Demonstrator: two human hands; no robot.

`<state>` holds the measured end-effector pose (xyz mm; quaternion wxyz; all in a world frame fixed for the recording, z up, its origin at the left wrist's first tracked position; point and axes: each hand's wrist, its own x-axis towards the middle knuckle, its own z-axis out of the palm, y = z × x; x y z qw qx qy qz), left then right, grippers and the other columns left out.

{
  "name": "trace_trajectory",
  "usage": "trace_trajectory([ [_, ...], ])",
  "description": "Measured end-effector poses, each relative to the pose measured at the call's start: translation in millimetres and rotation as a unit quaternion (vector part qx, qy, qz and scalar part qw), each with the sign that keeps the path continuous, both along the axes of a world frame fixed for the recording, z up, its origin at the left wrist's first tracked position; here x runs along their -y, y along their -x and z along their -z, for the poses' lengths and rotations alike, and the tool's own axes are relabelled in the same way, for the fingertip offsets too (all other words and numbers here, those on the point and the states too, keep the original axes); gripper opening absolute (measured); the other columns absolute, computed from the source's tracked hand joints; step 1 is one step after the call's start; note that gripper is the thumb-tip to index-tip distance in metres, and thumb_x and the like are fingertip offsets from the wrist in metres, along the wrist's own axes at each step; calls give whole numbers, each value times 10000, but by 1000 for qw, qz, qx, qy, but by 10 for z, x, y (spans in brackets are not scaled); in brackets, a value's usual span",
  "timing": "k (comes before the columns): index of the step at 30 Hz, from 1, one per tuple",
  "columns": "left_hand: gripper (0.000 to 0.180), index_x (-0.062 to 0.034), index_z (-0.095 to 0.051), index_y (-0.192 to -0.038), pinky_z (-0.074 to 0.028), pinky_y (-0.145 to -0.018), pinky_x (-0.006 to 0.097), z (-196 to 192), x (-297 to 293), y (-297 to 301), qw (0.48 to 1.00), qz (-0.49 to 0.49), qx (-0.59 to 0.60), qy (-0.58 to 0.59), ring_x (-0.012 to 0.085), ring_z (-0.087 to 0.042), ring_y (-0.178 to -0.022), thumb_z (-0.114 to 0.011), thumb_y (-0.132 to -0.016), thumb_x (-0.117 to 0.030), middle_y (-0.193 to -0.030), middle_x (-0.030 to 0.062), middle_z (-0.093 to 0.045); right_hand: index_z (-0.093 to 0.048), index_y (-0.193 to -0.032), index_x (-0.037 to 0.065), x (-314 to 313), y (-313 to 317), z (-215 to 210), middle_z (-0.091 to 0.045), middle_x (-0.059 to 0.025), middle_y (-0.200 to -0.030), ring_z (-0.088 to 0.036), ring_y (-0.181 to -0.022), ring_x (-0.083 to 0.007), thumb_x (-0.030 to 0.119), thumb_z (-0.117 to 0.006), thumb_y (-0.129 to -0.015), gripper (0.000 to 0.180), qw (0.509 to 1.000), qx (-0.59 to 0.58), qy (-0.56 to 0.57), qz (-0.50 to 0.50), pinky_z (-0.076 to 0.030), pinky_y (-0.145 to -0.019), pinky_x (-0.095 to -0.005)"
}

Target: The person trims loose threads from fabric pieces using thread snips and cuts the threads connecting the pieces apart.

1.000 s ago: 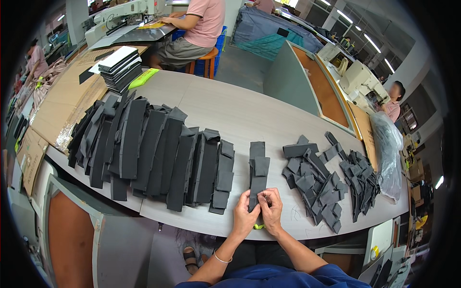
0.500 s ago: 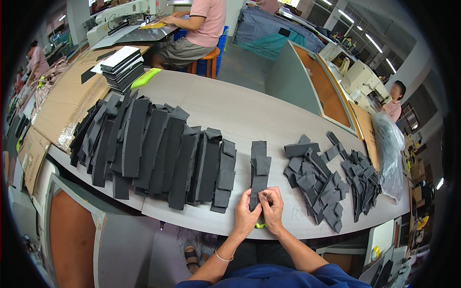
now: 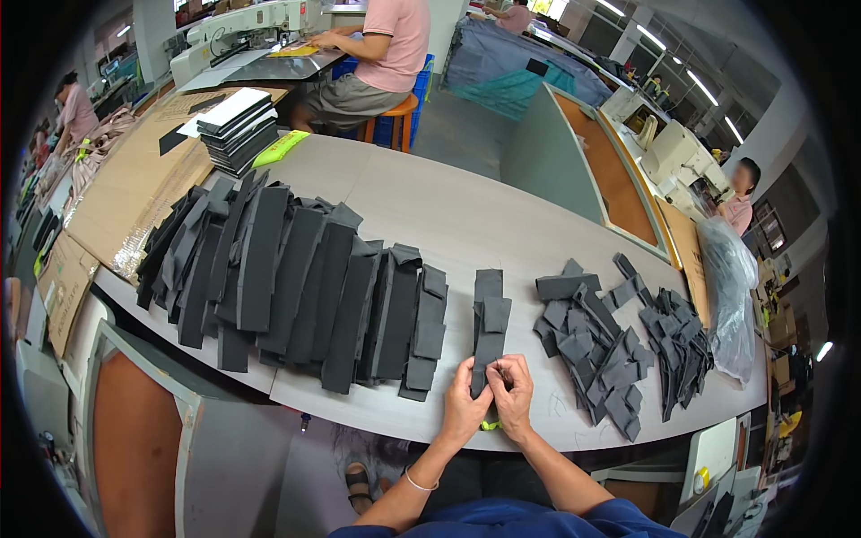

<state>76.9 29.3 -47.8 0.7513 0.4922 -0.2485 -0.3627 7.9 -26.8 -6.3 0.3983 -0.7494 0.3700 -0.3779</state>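
In front of me a dark grey fabric strip [image 3: 490, 316] lies lengthwise on the table, with a folded piece across its upper part. My left hand [image 3: 465, 403] is closed on the strip's near end. Close beside it, my right hand [image 3: 514, 399] pinches the same end, fingertips curled in; the exact spot between the fingers is hidden. A bit of bright yellow-green [image 3: 490, 425] shows below the hands. To the left stands a long row of dark fabric strips [image 3: 336, 296]. A loose heap of small folded dark pieces [image 3: 587, 345] lies to the right.
A second dark heap [image 3: 679, 341] and a clear plastic bag [image 3: 728, 300] are at the right end of the grey table [image 3: 413, 202]. Far left are a stack of dark panels [image 3: 238, 134], a yellow-green packet [image 3: 281, 149] and cardboard [image 3: 134, 193]. A co-worker [image 3: 395, 45] sits beyond.
The whole view has shifted slightly down and to the right. Both hands keep nearly the same hold on the strip's near end.
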Motion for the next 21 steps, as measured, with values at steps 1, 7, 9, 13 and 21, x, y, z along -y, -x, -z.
trace_trajectory([
  [1, 410, 46, -451, -1212, -491, -797, 271, 9, 8, -6, 1000, -1, 6, 3, 134, -600, -950, -632, -850, -18, -1034, 127, -638, -600, -868, 13, 7, -7, 0, -482, -46, -867, -455, -652, -113, 24, -642, -818, 66, 1000, -1, 4, -2, -382, -571, -248],
  [7, 408, 44, -436, -1220, -474, -848, 267, 20, 6, -11, 1000, 7, 9, 1, 139, -582, -993, -610, -851, 23, -1073, 112, -605, -598, -860, 8, 17, -13, -2, -481, -49, -860, -464, -649, -112, 13, -646, -805, 73, 1000, -8, 18, -2, -383, -567, -243],
  [9, 407, 37, -425, -1226, -460, -885, 259, 12, 2, -13, 1000, 16, 5, -8, 134, -568, -1023, -587, -853, 63, -1103, 93, -582, -598, -857, 6, 16, -8, -6, -481, -49, -856, -461, -646, -111, 11, -646, -805, 71, 1000, -14, 21, 1, -382, -567, -242],
  [13, 417, 47, -434, -1225, -467, -866, 264, -5, -4, -12, 1000, 20, -21, -3, 137, -567, -1022, -611, -847, 35, -1098, 112, -589, -598, -855, 7, 14, -6, 4, -482, -49, -851, -454, -646, -111, 17, -645, -812, 64, 1000, -7, 14, 1, -380, -566, -245],
  [21, 435, 43, -415, -1240, -468, -871, 250, 18, 6, -4, 1000, 25, -10, -13, 128, -559, -1024, -599, -845, 61, -1116, 99, -569, -597, -859, 7, 8, -13, -15, -479, -50, -844, -451, -655, -117, 24, -645, -820, 63, 1000, -6, 25, 5, -379, -574, -250],
])
